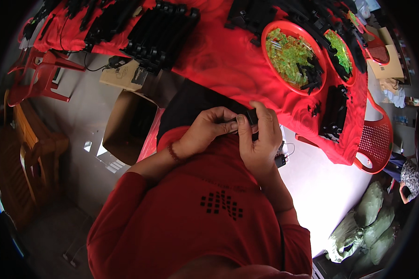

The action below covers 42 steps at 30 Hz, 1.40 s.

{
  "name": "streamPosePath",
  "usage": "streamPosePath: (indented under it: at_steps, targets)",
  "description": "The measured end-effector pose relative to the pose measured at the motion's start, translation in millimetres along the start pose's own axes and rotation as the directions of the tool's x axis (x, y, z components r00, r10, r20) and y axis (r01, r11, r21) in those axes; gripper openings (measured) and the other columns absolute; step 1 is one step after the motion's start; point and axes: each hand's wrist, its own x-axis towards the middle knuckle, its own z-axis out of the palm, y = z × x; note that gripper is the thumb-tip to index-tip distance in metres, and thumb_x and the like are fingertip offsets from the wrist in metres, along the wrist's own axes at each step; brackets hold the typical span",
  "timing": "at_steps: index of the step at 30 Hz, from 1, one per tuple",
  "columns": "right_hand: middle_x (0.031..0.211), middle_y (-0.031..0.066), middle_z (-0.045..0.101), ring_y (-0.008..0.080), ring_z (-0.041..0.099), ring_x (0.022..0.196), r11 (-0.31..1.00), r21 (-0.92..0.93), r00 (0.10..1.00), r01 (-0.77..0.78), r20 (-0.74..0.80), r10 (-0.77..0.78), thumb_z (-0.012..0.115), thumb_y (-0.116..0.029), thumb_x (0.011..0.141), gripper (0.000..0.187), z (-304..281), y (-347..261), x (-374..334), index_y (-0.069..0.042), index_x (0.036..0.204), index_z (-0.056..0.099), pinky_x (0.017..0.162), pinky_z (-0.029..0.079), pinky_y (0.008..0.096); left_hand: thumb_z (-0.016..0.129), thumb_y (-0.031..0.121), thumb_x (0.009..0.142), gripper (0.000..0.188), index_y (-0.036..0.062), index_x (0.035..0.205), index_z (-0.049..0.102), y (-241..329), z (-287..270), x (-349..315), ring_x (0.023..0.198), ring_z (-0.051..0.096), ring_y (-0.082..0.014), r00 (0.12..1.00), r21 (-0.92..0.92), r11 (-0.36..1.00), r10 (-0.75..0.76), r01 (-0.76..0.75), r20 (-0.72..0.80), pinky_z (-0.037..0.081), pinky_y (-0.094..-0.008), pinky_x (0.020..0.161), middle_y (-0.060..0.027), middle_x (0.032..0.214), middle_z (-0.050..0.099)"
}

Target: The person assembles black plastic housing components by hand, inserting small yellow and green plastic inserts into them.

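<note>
My left hand (pixel 208 129) and my right hand (pixel 261 136) meet in front of my waist, near the table's edge. Between the thumb and fingers of the right one is a small black plastic piece (pixel 252 116), partly covered by the fingers. The fingertips of my left hand are pinched together and touch or nearly touch the right thumb. What lies in that pinch is too small and covered to name.
Ahead is a table with a red cloth (pixel 219 60). On it stand a red-rimmed bowl (pixel 284 56) of yellow-green and black pieces, a second such bowl (pixel 340 58), and stacked black parts (pixel 160 35). An open cardboard box (pixel 114 123) sits left; a red chair (pixel 377 139) stands right.
</note>
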Motion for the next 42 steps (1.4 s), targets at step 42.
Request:
streamPosePath:
  at_steps: [42]
  targets:
    - [0.095,0.0121,0.065,0.0325,0.062,0.092,0.894,-0.437,0.995,0.097,0.017,-0.099,0.059,-0.012,0.092,0.015,4,174,129,-0.009,0.103,0.069,0.08,0.049,0.0434,0.07,0.014,0.081,0.048,0.0004,0.124,0.051,80,-13,86,0.101,0.063,-0.038,0.984,0.987,0.158,0.172,0.015,-0.043,0.052,-0.045,0.084,-0.0194,0.112,0.063]
